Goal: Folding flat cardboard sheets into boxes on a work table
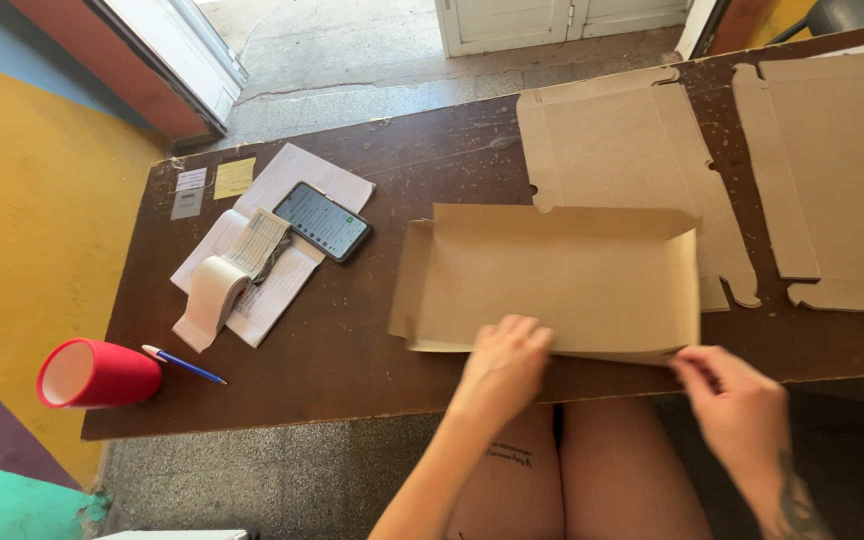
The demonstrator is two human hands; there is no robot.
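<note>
A partly folded brown cardboard box blank (552,275) lies on the dark wooden table (352,340), its far and side flaps raised. My left hand (505,362) rests with fingers curled on the box's near edge, left of its middle. My right hand (732,400) pinches the near right corner of the same blank with fingertips. Both hands are at the table's front edge, above my knees.
Two flat cardboard blanks (622,140) (837,170) lie behind and to the right. At left are papers (282,215), a phone (323,221), a paper roll (214,290), a blue pen (184,365) and a red cup (97,374) on its side. Yellow wall at left.
</note>
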